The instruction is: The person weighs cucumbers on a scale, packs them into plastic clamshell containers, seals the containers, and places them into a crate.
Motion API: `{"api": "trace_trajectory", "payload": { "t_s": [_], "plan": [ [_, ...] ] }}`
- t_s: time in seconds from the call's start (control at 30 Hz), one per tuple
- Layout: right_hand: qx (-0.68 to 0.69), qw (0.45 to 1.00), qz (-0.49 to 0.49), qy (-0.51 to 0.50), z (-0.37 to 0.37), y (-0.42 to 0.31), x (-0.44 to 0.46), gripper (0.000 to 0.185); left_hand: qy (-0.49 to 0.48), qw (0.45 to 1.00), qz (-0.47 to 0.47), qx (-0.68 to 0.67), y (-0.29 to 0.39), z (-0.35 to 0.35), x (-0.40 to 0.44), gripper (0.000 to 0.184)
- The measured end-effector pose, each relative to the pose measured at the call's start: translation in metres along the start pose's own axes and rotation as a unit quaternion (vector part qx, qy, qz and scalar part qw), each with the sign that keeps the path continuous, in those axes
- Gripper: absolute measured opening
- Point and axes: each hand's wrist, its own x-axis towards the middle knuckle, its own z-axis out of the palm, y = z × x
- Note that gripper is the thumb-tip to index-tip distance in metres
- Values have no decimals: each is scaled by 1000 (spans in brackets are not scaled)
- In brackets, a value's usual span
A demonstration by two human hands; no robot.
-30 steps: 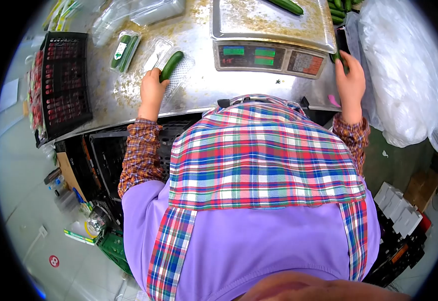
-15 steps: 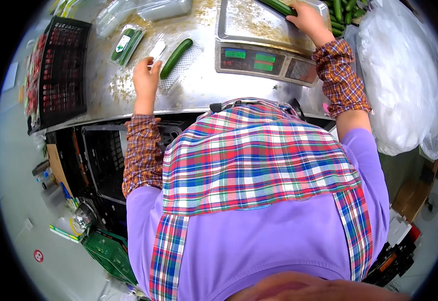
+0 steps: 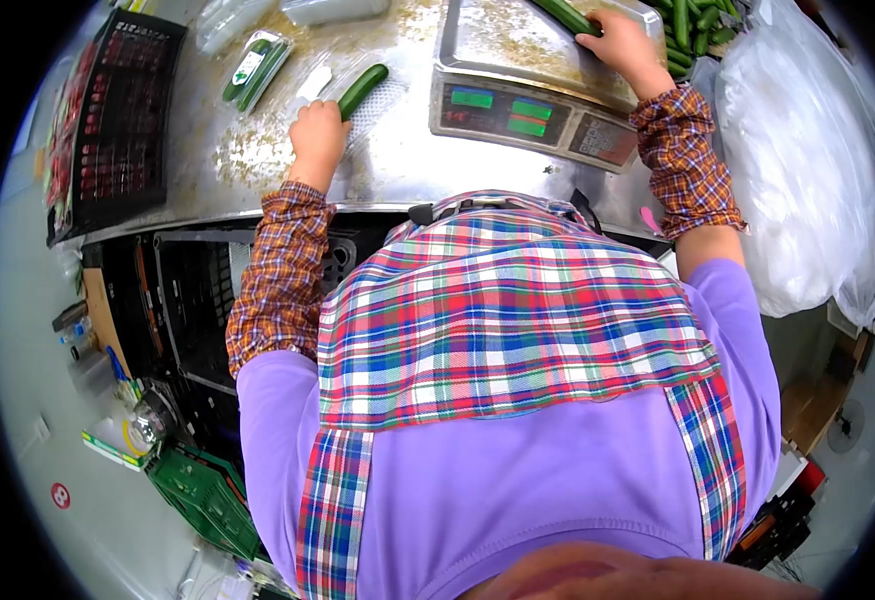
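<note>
My left hand (image 3: 318, 134) is closed around the lower end of a cucumber (image 3: 364, 89) that lies slanting over an opened clear tray (image 3: 377, 103) with a white netted liner. On the weighing scale's metal plate (image 3: 507, 52), my right hand (image 3: 621, 42) pinches the end of a second cucumber (image 3: 563, 14), which is cut off by the top edge of the view. Green digits show on the scale's display (image 3: 528, 118). Left of my left hand sits a packed tray of cucumbers (image 3: 256, 72) with a label.
A black crate (image 3: 122, 115) of red-topped packs stands at the left. More clear trays (image 3: 332, 8) are at the top. Loose cucumbers (image 3: 692, 30) lie at the upper right, beside a large bag of white plastic (image 3: 792, 160). A green crate (image 3: 202, 495) sits low at the left.
My right hand has moved from the scale's right side onto the cucumber on its plate. My left hand let go of its cucumber, then closed on it again.
</note>
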Motion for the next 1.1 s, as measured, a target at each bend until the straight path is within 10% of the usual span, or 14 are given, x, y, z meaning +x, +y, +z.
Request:
{"api": "trace_trajectory", "payload": {
  "t_s": [0.03, 0.1, 0.27, 0.63, 0.9, 1.1],
  "plan": [
    [99, 988, 78, -91, -58, -46, -4, 37, -12, 1000, -1, -17, -4, 0, 0, 27],
    [108, 991, -17, 81, -27, -31, -8, 43, -36, 998, -2, -50, -18, -6, 0, 28],
    [148, 976, 42, 152, -34, -11, -4, 46, 45, 983, 26, -176, -42, -75, 10, 31],
    [265, 952, 102, 116, -50, -30, -12, 32, 143, 909, 385, -63, 154, -90, 157, 33],
    [201, 965, 131, 104, -40, 20, -47, 34, 270, 886, 299, -229, 119, -85, 148, 49],
    [316, 907, 248, 129, -66, 18, -53, 32, 209, 915, 11, -344, -11, -84, 103, 38]
  ]
}}
